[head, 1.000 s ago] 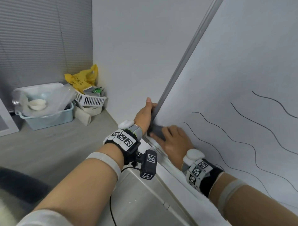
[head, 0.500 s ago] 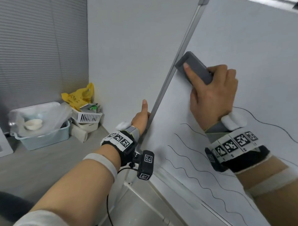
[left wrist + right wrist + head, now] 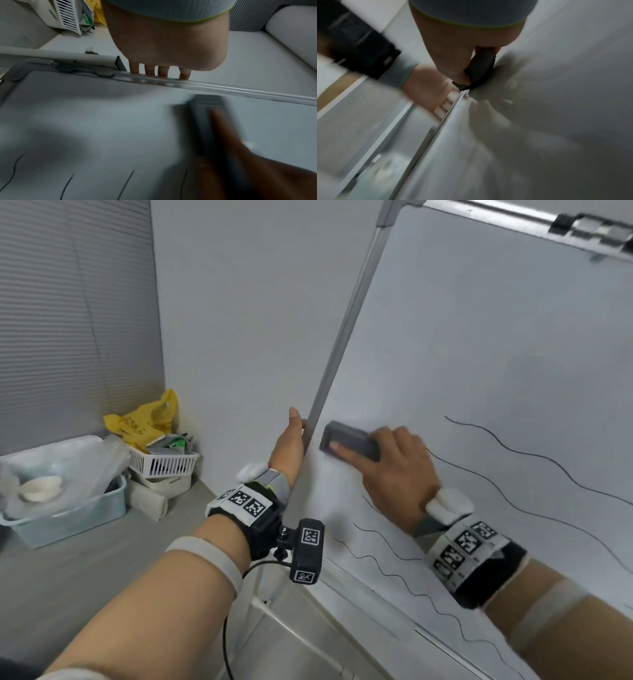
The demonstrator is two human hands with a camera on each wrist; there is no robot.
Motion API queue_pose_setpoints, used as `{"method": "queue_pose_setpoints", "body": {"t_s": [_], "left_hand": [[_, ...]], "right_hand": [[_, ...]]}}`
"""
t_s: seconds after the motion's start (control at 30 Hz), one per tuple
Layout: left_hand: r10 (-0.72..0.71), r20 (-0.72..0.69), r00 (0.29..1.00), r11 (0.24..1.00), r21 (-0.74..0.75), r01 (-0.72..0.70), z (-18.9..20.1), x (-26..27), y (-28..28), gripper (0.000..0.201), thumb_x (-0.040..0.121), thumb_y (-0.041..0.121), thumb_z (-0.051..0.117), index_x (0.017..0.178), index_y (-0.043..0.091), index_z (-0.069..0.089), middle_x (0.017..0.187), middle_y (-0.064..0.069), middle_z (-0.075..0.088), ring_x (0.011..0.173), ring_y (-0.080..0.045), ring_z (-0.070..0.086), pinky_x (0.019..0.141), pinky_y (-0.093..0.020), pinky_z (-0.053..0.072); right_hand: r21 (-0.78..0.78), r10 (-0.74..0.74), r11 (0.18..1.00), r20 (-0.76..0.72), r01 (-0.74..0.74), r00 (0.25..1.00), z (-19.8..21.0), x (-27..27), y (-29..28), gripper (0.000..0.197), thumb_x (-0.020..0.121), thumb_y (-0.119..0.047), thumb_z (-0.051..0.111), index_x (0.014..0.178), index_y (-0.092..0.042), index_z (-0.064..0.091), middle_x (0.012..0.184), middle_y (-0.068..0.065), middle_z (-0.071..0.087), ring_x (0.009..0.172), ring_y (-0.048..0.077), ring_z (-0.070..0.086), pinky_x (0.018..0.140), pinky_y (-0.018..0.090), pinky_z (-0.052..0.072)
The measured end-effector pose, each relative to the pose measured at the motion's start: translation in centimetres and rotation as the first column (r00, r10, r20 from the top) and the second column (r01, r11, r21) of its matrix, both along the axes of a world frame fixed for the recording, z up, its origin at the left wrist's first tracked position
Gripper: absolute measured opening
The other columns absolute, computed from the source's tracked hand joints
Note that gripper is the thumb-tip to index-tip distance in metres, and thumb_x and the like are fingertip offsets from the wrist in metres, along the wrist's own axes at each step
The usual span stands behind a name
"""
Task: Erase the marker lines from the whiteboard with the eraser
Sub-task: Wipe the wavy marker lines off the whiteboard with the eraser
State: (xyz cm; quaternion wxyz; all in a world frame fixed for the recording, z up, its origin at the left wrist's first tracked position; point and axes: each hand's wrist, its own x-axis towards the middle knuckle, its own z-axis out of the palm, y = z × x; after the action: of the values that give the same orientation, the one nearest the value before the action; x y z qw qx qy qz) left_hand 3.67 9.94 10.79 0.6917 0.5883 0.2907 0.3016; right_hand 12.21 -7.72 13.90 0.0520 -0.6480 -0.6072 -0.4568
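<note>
The whiteboard fills the right of the head view, with several wavy black marker lines across its lower half. My right hand grips the dark grey eraser and presses it flat on the board near the left frame, just above the lines' left ends. The same eraser shows blurred in the left wrist view, and the eraser again in the right wrist view. My left hand holds the board's metal left frame, its fingers curled behind the rail.
On the grey floor at the left stand a pale blue tub with a white bowl, a white slotted basket and a yellow bag. The board's tray rail runs along its lower edge. A white wall lies behind.
My right hand lifted the eraser from the board's lower left corner up to the frame, then swept it back down onto the lines' left ends. The left hand stayed on the frame.
</note>
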Motion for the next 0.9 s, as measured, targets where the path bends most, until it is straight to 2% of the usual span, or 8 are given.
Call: {"method": "queue_pose_setpoints", "body": {"t_s": [0.1, 0.2, 0.37, 0.47, 0.57, 0.73, 0.8, 0.9], "left_hand": [[-0.015, 0.008, 1.0, 1.0, 0.016, 0.015, 1.7, 0.5, -0.6, 0.066, 0.097, 0.068, 0.016, 0.111, 0.028, 0.067, 0.109, -0.002, 0.073, 0.104, -0.023, 0.067, 0.104, -0.044, 0.046], [-0.025, 0.024, 0.999, 0.999, 0.03, 0.024, 3.3, 1.4, -1.2, 0.069, 0.095, 0.07, 0.017, 0.118, 0.026, 0.064, 0.124, 0.002, 0.067, 0.117, -0.02, 0.061, 0.11, -0.04, 0.04], [0.023, 0.106, 0.994, 0.999, 0.046, -0.028, 5.2, 3.1, -1.2, 0.069, 0.098, 0.065, 0.02, 0.149, 0.022, 0.04, 0.154, 0.003, 0.042, 0.143, -0.018, 0.037, 0.119, -0.036, 0.022], [0.028, 0.104, 0.994, 0.999, 0.036, -0.032, 4.7, 3.7, -1.2, 0.074, 0.093, 0.072, 0.02, 0.15, 0.028, 0.037, 0.155, 0.004, 0.041, 0.145, -0.019, 0.033, 0.118, -0.038, 0.02], [-0.003, 0.121, 0.993, 0.999, -0.033, 0.007, 3.0, 4.1, -0.6, 0.095, 0.067, 0.097, 0.025, 0.139, 0.04, 0.05, 0.144, 0.012, 0.054, 0.137, -0.015, 0.045, 0.12, -0.043, 0.026], [-0.028, 0.094, 0.995, 0.999, -0.014, 0.03, 3.8, 2.3, -2.0, 0.048, 0.101, 0.062, 0.019, 0.098, 0.045, 0.064, 0.104, 0.019, 0.068, 0.114, -0.012, 0.061, 0.11, -0.034, 0.04], [-0.004, 0.105, 0.994, 0.999, -0.037, 0.008, 3.1, 1.7, -1.9, 0.05, 0.101, 0.062, 0.02, 0.098, 0.041, 0.065, 0.098, 0.017, 0.07, 0.105, -0.011, 0.065, 0.104, -0.035, 0.046], [0.01, 0.056, 0.998, 0.994, -0.105, -0.004, 0.2, 1.3, -1.0, 0.059, 0.098, 0.068, 0.019, 0.111, 0.037, 0.067, 0.09, 0.015, 0.074, 0.092, -0.007, 0.068, 0.089, -0.034, 0.053]], "right_hand": [[0.301, -0.086, 0.947, -0.111, 0.116, 0.99, 7.0, 1.2, -1.5, 0.062, 0.084, -0.009, 0.061, 0.14, -0.035, 0.059, 0.109, 0.019, 0.056, 0.089, 0.03, 0.042, 0.074, 0.041, 0.034], [0.355, -0.12, 0.921, -0.142, 0.163, 0.983, 5.8, 1.9, -2.9, 0.062, 0.084, -0.01, 0.062, 0.141, -0.035, 0.059, 0.11, 0.02, 0.056, 0.089, 0.03, 0.043, 0.075, 0.041, 0.035], [-0.349, -0.06, 0.933, 0.075, 0.082, 0.995, -6.7, 2.1, -6.5, 0.068, 0.077, -0.006, 0.054, 0.139, -0.034, 0.057, 0.107, 0.008, 0.052, 0.093, 0.032, 0.052, 0.083, 0.042, 0.046], [-0.418, -0.086, 0.905, 0.004, 0.08, 0.996, -7.0, 2.2, -8.1, 0.07, 0.076, -0.007, 0.053, 0.14, -0.035, 0.054, 0.106, 0.006, 0.054, 0.093, 0.029, 0.053, 0.084, 0.041, 0.049], [-0.074, -0.168, 0.985, -0.215, 0.156, 0.962, -0.5, 2.5, -6.8, 0.042, 0.088, -0.022, 0.072, 0.127, -0.038, 0.066, 0.095, 0.005, 0.057, 0.084, 0.025, 0.049, 0.074, 0.041, 0.047], [0.407, -0.124, 0.899, -0.12, 0.162, 0.985, 6.5, 2.7, -4.6, 0.062, 0.083, -0.004, 0.062, 0.138, -0.032, 0.062, 0.103, 0.02, 0.057, 0.086, 0.031, 0.045, 0.073, 0.04, 0.036], [0.359, -0.132, 0.92, -0.095, 0.158, 0.987, 3.8, 2.3, -3.2, 0.068, 0.079, 0.0, 0.06, 0.14, -0.032, 0.06, 0.103, 0.018, 0.055, 0.085, 0.029, 0.042, 0.072, 0.039, 0.033], [-0.121, -0.085, 0.989, 0.015, 0.086, 0.996, -5.6, 1.9, -2.6, 0.072, 0.077, -0.002, 0.062, 0.143, -0.027, 0.056, 0.108, 0.012, 0.047, 0.089, 0.029, 0.043, 0.077, 0.042, 0.035]]}}
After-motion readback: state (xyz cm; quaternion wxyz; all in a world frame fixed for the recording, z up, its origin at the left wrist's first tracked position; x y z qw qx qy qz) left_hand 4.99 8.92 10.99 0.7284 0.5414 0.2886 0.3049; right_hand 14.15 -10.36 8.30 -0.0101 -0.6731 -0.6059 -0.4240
